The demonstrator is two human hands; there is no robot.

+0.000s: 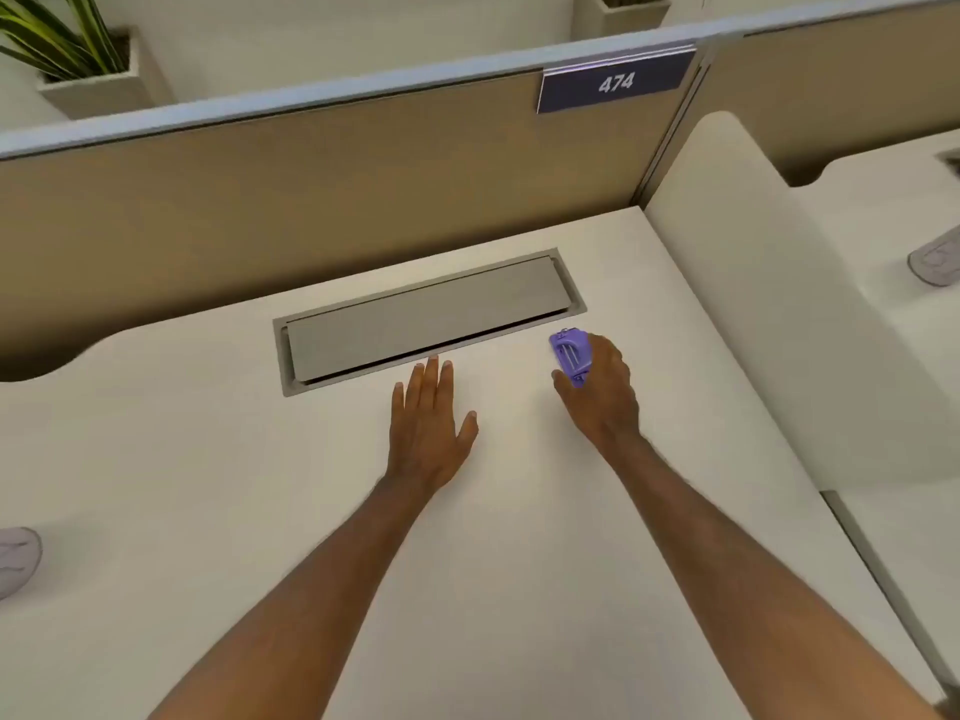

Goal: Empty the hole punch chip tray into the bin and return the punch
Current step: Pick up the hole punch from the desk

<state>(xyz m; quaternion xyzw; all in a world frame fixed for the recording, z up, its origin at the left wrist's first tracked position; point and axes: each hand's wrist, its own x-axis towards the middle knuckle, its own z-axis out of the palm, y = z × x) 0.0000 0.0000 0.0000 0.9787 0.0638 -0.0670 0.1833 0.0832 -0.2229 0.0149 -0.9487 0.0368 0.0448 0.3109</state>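
Observation:
A small purple hole punch (pixel 570 356) sits on the white desk (pixel 208 485), just right of the grey cable flap. My right hand (pixel 602 392) is wrapped around its right side, thumb on the near side and fingers over the far side. My left hand (pixel 431 428) lies flat on the desk to the left of the punch, palm down, fingers straight and together, holding nothing. No bin is in view.
A grey recessed cable flap (pixel 426 314) lies in the desk just beyond my hands. A tan partition (pixel 311 189) with a "474" label (pixel 615 83) closes off the back. A cream divider panel (pixel 779 304) stands at the right. A grey object (pixel 18 561) sits at the left edge.

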